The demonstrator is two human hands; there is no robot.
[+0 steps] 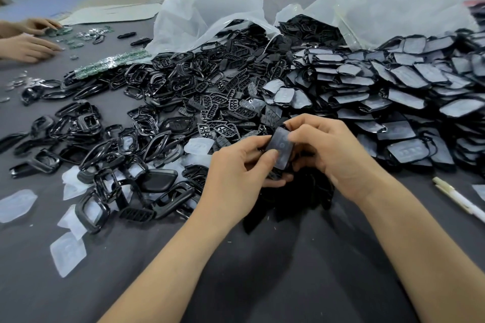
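Because loose black frames (147, 126) crowd the tabletop (262, 283) left of centre, a slip would lose the part among look-alikes. My left grip (236, 173) pinches the key-fob shell (280, 148), held just above the near middle. My right grip (329, 152) curls round its other side. Fingers hide its edges, so I cannot tell whether its layers sit flush.

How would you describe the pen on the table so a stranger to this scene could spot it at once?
Start at the big heap of black plastic shells covering the right of the grey table. Just in front of it, right of the right hand, lies the pen. It alone is slim, long and cream-white.
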